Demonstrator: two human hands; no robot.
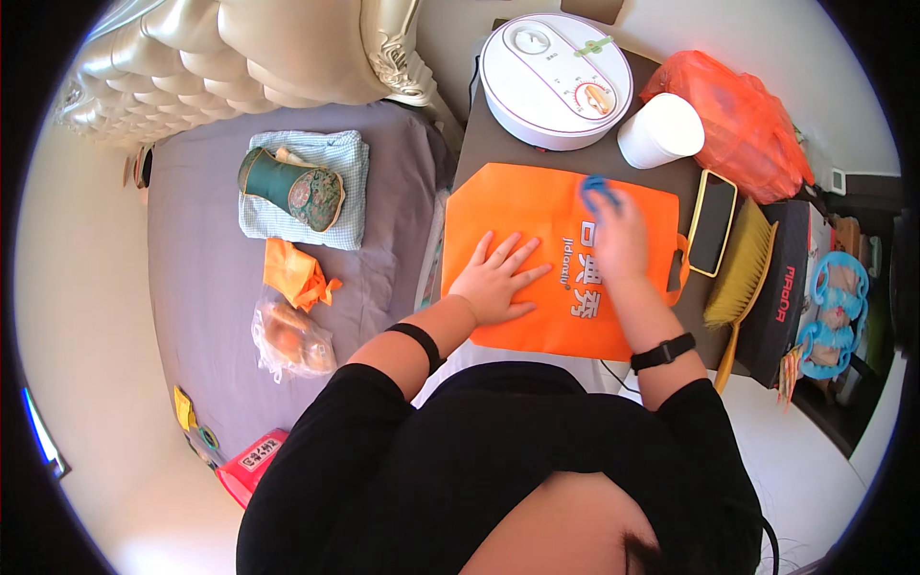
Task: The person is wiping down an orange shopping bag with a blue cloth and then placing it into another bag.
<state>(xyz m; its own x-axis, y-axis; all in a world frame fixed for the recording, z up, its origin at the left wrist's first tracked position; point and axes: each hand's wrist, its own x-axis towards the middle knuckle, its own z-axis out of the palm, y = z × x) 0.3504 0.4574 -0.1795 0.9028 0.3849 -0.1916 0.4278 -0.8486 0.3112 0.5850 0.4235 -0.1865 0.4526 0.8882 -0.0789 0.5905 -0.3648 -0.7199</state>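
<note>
Nearest the camera, at the lower middle of the frame, a black top (498, 422) covers the person's torso. Beyond it, an orange bag (508, 211) lies flat on the counter (479, 144) at centre, printed side up, probably spread so that it is supported underneath. The left hand (491, 286) rests on its left half, seemingly to steady it: palm down, fingers fanned wide, that grip fully open and holding nothing. The left forearm (443, 324) slants up toward the right. The right hand (623, 235), higher and further right, has its grip bunched round a blue cloth (598, 192) near the bag's upper edge; blur hides the finger detail. The right forearm (644, 311) runs steeply upward. At right, a phone (712, 222) and a yellow brush (743, 264) lie beside the bag, apparently set aside. Farther, at top, stand a round white appliance (551, 96) and a white cup (659, 132).
</note>
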